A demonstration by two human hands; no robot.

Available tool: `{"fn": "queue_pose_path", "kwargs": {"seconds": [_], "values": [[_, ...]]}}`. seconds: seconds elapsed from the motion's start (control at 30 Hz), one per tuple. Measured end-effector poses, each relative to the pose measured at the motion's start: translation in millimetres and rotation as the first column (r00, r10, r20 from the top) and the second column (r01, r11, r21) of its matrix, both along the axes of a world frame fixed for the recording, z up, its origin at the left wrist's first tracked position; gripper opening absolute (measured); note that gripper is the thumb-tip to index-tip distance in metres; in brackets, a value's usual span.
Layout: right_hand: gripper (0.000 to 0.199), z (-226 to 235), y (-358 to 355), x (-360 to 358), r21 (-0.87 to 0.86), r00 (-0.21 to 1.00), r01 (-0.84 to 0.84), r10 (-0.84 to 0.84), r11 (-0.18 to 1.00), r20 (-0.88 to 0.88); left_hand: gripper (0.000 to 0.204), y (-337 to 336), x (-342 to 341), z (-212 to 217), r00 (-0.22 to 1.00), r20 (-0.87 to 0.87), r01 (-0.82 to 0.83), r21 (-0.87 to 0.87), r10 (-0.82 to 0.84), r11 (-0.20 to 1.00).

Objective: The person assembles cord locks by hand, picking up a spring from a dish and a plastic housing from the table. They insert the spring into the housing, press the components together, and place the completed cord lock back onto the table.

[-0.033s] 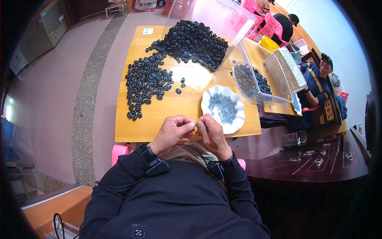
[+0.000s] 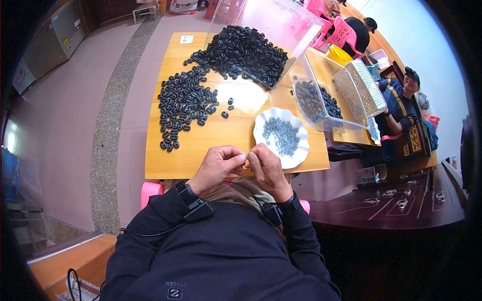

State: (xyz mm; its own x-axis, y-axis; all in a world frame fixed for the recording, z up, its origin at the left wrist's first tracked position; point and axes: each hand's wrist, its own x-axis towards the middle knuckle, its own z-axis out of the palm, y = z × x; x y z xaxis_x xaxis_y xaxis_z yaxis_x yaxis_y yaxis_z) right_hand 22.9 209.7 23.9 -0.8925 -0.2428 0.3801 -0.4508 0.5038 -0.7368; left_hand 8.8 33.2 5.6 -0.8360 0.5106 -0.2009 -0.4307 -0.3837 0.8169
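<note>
The left hand (image 2: 219, 165) and right hand (image 2: 268, 170) meet fingertip to fingertip at the near edge of the table (image 2: 216, 135), both pinched narrow; whether something small sits between them cannot be told; the scalloped white plate (image 2: 297, 158) of small greyish pieces (image 2: 286, 139) lies just beyond the right, the nearer hand; the loose black two-holed pieces (image 2: 181, 103) lie farther off, ahead-left of the left.
</note>
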Motion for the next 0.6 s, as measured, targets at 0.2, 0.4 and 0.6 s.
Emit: {"fn": "queue_pose_path", "kwargs": {"seconds": [0.2,0.4,0.6], "values": [[0.01,-2,9,-3,0.151,0.998,-0.053,0.057,0.987,-0.027,0.013,-1,1,2,0.995,-0.1,-0.002,-0.064,-0.005,0.998],[0.007,3,10,0,-0.181,0.964,-0.08,0.122,0.98,0.236,0.013,-1,0,-2,0.995,-0.101,0.006,-0.059,-0.012,0.998],[0.006,9,9,2,-0.164,0.952,-0.115,0.156,0.98,0.265,0.015,-2,0,-1,0.993,-0.12,0.007,-0.103,-0.019,0.995]]}}
